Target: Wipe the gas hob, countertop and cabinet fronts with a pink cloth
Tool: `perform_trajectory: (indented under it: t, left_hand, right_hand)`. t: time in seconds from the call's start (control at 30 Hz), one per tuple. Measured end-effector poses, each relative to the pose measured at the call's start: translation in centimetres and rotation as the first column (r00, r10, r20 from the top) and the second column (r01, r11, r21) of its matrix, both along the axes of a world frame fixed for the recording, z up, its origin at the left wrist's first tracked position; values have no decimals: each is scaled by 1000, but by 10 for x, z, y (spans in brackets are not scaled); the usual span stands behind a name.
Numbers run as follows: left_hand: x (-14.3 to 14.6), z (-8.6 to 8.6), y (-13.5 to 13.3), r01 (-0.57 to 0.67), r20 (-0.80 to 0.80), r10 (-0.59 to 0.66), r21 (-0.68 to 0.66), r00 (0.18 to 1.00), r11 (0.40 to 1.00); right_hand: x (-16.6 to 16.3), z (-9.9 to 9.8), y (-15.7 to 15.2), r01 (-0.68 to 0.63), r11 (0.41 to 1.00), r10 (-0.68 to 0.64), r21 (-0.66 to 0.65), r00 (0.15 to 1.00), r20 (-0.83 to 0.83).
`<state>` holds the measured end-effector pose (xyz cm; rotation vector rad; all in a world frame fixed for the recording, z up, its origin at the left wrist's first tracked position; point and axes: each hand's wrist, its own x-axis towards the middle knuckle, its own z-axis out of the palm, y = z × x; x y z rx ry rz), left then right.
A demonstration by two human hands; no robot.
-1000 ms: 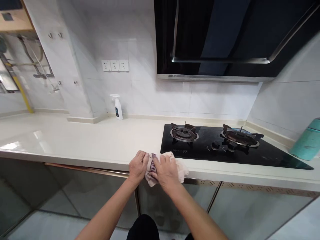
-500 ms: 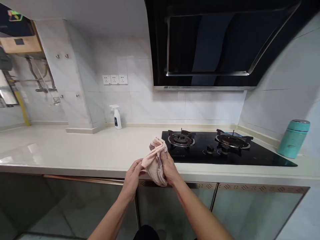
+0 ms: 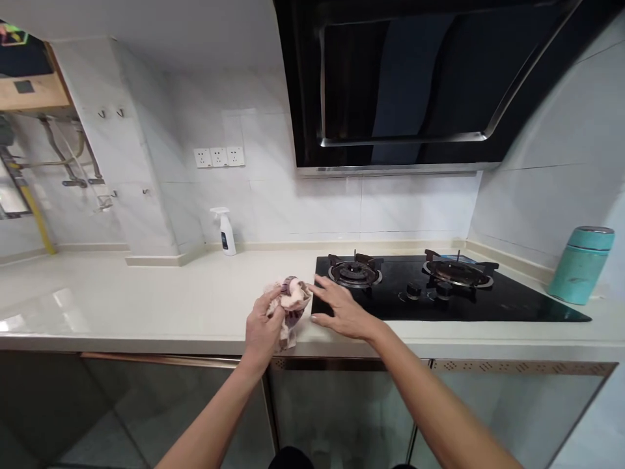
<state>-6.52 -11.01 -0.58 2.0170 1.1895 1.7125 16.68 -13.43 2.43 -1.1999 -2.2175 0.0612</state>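
A crumpled pink cloth [image 3: 295, 294] with darker purple patches is bunched above the front edge of the white countertop [image 3: 161, 293]. My left hand [image 3: 263, 326] grips it from the left, fingers closed on the fabric. To its right, my right hand [image 3: 342, 309] has its fingers spread, the fingertips close to the cloth's right side; whether they touch it I cannot tell. That hand is over the left front corner of the black gas stove [image 3: 390, 306].
Against the back wall stands a white spray bottle [image 3: 227, 234]. Two burners [image 3: 355, 272] sit on the stove, with knobs [image 3: 413, 290] between them. A turquoise flask [image 3: 581, 267] is at the right. Overhead hangs a black range hood [image 3: 400, 85].
My right hand has let go of the cloth and opened, moving slightly right. The cloth has shifted a little left and is bunched differently in my left hand. The view has turned slightly.
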Motion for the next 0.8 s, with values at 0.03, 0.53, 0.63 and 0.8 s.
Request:
perform_trajectory:
  t: [0.03, 0.53, 0.63, 0.8]
  left_hand:
    - [5, -6, 1, 15, -60, -11, 53, 998, 998]
    - [61, -7, -4, -100, -763, -31, -124, 645, 987]
    - [82, -29, -17, -110, -810, -71, -164, 582, 980]
    - [85, -55, -35, 27, -832, -57, -51, 552, 998]
  right_hand:
    - [18, -5, -1, 78, 997, -78, -11, 997, 24]
    - [132, -105, 11, 607, 790, -571, -85, 780, 257]
    - [136, -108, 12, 606, 791, -571, -79, 779, 258]
    - [146, -121, 17, 608, 793, -574, -47, 770, 279]
